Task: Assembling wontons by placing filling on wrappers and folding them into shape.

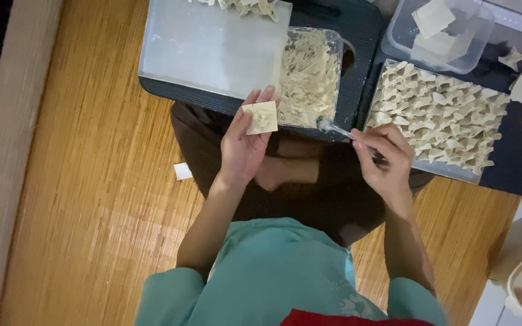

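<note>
The left hand [244, 143] is held palm up at the centre of the frame, fingers spread flat under 1 square dumpling wrapper [262, 117], which is carried on the fingertips rather than pinched. The right hand [383, 158], right of centre, is closed around the handle of a spoon [331, 127], whose bowl is pointed left toward the filling.

From largest to smallest, the scene is laid out as follows. A woven bamboo mat [92, 181] is spread across the left and lower frame. A dark low table [357, 36] is set along the top. On it, at upper left, a frosted white tray [212, 48] is placed, nearly bare, with a few folded pieces at its top edge. At upper right, a tray of folded dumplings [439, 118] is packed in rows. Between the 2 trays, a clear container of pale filling [308, 78] is seen just above the wrapper. At the top right corner, a clear tub of spare wrappers [436, 33] is seen.

The wrapper is judged to be very light, thin, limp and easily torn, probably slightly tacky once moistened. It is best supported from below on flat fingers and gripped only at its edges or corners.
</note>
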